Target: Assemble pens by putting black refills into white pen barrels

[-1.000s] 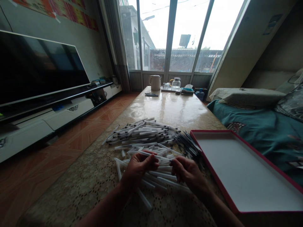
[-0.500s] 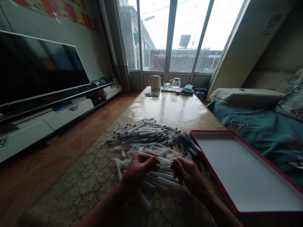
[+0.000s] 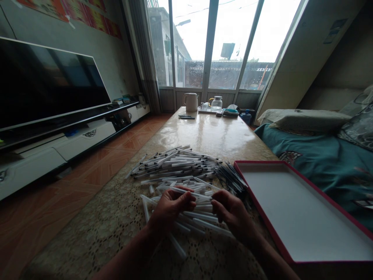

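My left hand (image 3: 177, 204) is closed, pinching a clear white pen barrel (image 3: 198, 195) between thumb and fingers. The barrel points to the right. At its right end, my right hand (image 3: 229, 208) has its bent fingertips against the tube; whether a thin refill is there too is too dark to make out. Below and around both hands lie loose empty pen barrels (image 3: 214, 226). Behind them is a heap of pens with dark tips (image 3: 175, 165). Right of that heap lies a bundle of thin dark refills (image 3: 231, 177).
A shallow white box with a red rim (image 3: 259, 212) lies right of my right hand. At the table's far end are a beige jug (image 3: 191, 102), a glass pot (image 3: 216, 104) and a tissue pack (image 3: 231, 111). A teal-covered bed or sofa (image 3: 294, 149) borders the right side.
My right hand has shifted slightly and its thumb and index finger have changed their bend at the barrel's end. The left hand and the barrel stay nearly where they were.
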A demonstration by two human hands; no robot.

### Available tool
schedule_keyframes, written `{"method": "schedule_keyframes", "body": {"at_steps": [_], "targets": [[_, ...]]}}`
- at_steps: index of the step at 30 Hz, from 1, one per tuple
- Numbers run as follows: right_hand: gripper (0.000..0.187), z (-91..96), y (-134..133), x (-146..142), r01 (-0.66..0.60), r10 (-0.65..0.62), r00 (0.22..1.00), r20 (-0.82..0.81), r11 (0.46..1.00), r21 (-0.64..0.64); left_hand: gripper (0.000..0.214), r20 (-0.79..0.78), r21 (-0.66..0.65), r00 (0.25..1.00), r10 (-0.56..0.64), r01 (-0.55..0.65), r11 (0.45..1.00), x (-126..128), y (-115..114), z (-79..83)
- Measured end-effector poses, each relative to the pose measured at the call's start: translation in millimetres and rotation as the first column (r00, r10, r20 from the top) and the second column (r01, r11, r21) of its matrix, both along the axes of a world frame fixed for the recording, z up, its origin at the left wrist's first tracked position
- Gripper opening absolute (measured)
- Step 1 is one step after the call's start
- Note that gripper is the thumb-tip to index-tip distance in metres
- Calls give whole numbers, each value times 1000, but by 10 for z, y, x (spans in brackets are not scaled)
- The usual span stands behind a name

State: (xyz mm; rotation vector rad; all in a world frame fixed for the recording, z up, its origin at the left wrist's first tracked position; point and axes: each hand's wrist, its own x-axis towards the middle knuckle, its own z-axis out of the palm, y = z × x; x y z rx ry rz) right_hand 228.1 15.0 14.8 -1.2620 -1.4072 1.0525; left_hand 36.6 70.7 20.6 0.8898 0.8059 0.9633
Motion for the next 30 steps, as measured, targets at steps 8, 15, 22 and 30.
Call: {"method": "schedule_keyframes", "body": {"at_steps": [8,15,22,30], "targets": [[45,-27,9,-17,2,-3,1000,-7,999,-36,30,15,16,1000,-18,18,1000,-3,0,-4],[39,-17,13,0,-23,22,1000,-20,998,-59,28,41,9,999,-21,20,1000,0,-1,6],[35,-31,15,-2,-27,25,998,-64,999,-39,30,29,2,999,-25,25,1000,-13,11,-13],[38,-24,11,-8,-27,24,998,-61,999,-45,29,34,7,999,-19,19,1000,3,4,-15]]}}
